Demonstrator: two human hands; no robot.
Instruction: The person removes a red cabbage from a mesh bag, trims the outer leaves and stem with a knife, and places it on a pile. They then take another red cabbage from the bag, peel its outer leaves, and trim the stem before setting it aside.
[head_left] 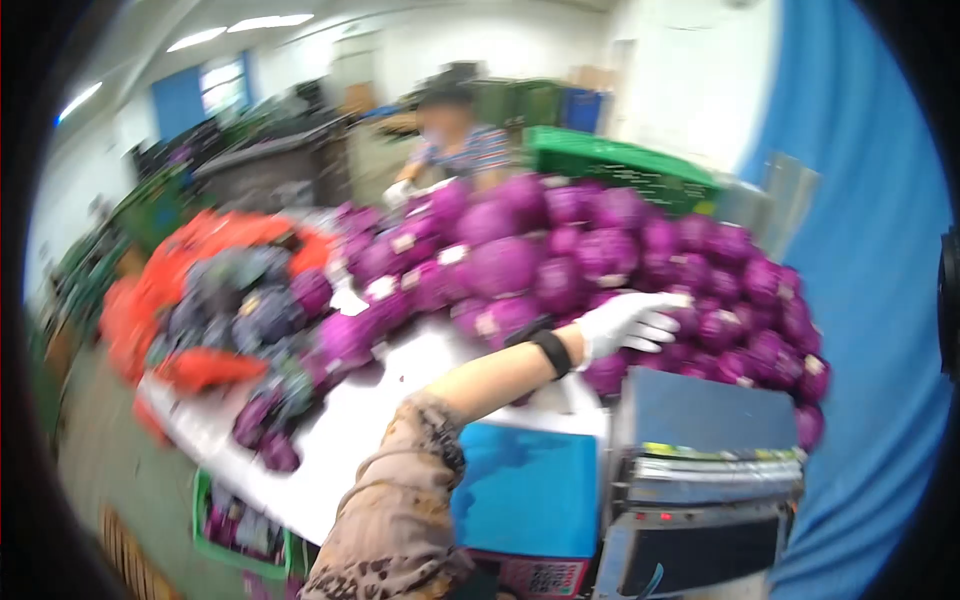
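My left hand (632,326), in a white glove with a black band at the wrist, reaches right over a large pile of purple cabbages (500,265). Its fingers are apart and nothing shows in them. The fingertips lie against or just above the cabbages; blur hides which. Outside the view is my right hand. Below the left hand stands a boxy device with a flat grey-blue top (710,415) and a dark front panel. A blue plastic surface (525,490) lies beside it, under my forearm.
Across the white table (420,365), a person (465,140) in white gloves stands behind the pile. Dark-leaved cabbages (255,305) lie by orange-red netting (125,320). A green crate (620,160) is behind; another (203,540) sits on the floor. A blue curtain (870,330) hangs right.
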